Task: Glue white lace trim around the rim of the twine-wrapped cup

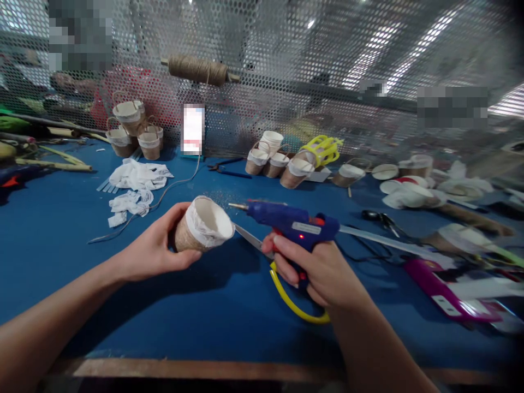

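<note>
My left hand is wrapped round a paper cup covered in brown twine, with a white cloth band at its rim. The cup is tilted, its mouth turned up and to the right. In my right hand is a blue hot glue gun, a red light glowing on its side and a clear glue stick running out of its back. The nozzle points left, close to the cup's rim but apart from it. Yellow-handled scissors lie beneath the gun, partly hidden by my right hand.
White cloth scraps lie on the blue table at left. Twine-covered cups stand at back left, with more cups at back centre beside pliers. A twine roll hangs on the mesh. A purple power strip lies right.
</note>
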`<action>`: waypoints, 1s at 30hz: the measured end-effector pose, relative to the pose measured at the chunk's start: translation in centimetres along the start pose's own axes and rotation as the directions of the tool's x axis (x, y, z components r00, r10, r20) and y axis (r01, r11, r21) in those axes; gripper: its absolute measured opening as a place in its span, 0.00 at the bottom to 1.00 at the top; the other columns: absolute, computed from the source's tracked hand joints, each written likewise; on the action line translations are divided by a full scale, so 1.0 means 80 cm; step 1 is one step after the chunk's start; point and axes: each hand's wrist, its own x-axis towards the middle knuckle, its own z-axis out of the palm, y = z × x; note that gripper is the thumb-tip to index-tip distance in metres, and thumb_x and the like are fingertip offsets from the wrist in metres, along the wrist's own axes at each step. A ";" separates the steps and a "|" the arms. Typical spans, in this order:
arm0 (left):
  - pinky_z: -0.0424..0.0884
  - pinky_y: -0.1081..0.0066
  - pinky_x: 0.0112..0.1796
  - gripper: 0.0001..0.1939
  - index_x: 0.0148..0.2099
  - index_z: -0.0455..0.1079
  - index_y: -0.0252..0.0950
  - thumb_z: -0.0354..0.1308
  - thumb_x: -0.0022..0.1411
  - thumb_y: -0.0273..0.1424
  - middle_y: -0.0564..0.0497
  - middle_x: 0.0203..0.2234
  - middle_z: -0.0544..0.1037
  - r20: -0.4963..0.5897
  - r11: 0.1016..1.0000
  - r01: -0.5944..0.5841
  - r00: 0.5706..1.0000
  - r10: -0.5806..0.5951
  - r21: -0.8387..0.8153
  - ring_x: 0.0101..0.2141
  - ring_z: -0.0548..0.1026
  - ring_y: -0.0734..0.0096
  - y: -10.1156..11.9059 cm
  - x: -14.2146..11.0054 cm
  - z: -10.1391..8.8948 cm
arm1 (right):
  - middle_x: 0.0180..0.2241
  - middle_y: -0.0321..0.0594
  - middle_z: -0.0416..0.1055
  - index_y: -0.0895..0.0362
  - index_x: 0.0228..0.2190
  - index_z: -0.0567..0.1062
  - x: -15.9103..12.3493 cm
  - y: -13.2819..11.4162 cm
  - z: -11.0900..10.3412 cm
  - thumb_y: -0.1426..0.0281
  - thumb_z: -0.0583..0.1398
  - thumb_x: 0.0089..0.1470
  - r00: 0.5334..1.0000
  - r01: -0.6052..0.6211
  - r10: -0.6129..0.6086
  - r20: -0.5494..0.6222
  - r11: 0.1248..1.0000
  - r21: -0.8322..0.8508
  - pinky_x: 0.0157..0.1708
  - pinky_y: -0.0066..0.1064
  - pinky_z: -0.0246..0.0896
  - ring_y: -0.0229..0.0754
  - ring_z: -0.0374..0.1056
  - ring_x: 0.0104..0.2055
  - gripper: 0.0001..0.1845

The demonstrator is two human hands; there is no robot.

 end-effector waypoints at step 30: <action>0.67 0.68 0.45 0.33 0.55 0.55 0.35 0.63 0.48 0.34 0.46 0.44 0.70 -0.063 0.992 0.012 0.998 -0.019 -0.122 0.44 0.69 0.63 -0.006 -0.003 0.011 | 0.09 0.27 0.57 0.59 0.25 0.71 0.003 0.018 0.025 0.61 0.57 0.52 1.000 -0.016 0.016 -0.013 1.000 0.006 0.14 0.24 0.44 0.29 0.51 0.12 0.14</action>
